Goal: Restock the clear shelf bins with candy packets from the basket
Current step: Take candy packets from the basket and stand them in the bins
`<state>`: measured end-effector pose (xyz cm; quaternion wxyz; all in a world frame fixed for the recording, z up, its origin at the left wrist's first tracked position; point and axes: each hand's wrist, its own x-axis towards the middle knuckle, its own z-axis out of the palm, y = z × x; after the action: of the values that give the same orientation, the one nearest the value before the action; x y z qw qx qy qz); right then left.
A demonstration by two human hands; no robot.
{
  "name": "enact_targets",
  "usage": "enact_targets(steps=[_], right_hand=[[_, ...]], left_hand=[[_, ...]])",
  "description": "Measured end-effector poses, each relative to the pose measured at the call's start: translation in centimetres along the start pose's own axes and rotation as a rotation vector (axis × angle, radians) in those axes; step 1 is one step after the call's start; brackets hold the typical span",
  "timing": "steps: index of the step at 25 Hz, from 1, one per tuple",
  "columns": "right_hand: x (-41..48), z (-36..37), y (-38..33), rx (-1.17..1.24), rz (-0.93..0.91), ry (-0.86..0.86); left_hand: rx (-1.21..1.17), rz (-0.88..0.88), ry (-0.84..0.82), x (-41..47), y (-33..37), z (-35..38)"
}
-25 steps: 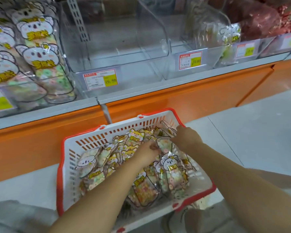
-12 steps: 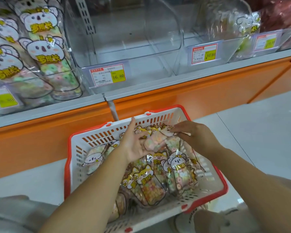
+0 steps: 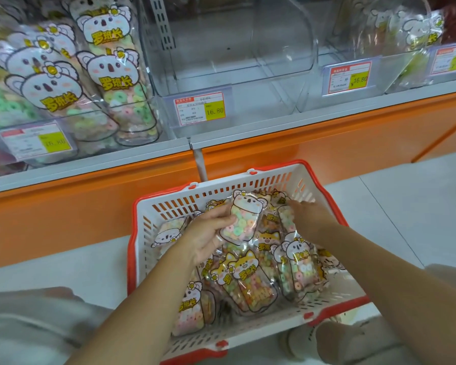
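Note:
A white basket with a red rim (image 3: 153,219) sits on the floor below the shelf, holding several candy packets with koala and fox faces (image 3: 250,283). My left hand (image 3: 208,233) grips a koala packet of pastel candy rings (image 3: 241,219), lifted above the pile. My right hand (image 3: 307,214) reaches into the far right of the basket, fingers down among the packets; I cannot see whether it grips one. Above, the middle clear bin (image 3: 229,61) is empty. The left bin (image 3: 132,122) is packed with koala packets.
An orange panel (image 3: 90,206) runs under the grey shelf edge. Red-and-yellow price tags (image 3: 199,108) hang on the bin fronts. A right bin (image 3: 395,64) holds a few packets. Pale floor tiles lie to the right. My knees and a shoe (image 3: 303,341) frame the basket.
My left hand has closed on a koala packet and raised it from the pile. My right hand shifted toward the basket's far right corner. The view moved closer to the shelf.

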<state>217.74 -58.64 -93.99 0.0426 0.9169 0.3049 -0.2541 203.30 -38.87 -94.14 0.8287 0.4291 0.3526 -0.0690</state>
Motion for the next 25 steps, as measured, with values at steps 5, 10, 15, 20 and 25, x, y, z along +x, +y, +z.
enact_targets(steps=[5, 10, 15, 20, 25], right_hand=[[1.2, 0.1, -0.6, -0.044, 0.071, -0.056], [1.7, 0.2, -0.9, -0.005, 0.158, 0.001], [1.1, -1.6, 0.0, 0.101, 0.050, 0.048], [-1.4, -6.0, 0.5, 0.666, -0.057, 0.252], [-2.7, -6.2, -0.9, 1.390, 0.015, 0.025]], left_hand=[[0.065, 0.003, 0.094, 0.3, -1.1, -1.5], [0.014, -0.016, 0.115, 0.4, -2.0, -1.7], [0.000, -0.043, 0.071, 0.6, -2.2, -1.9], [-0.006, 0.004, 0.069, -0.2, -1.4, -1.2], [-0.287, -0.080, -0.074, -1.9, -0.3, -0.1]])
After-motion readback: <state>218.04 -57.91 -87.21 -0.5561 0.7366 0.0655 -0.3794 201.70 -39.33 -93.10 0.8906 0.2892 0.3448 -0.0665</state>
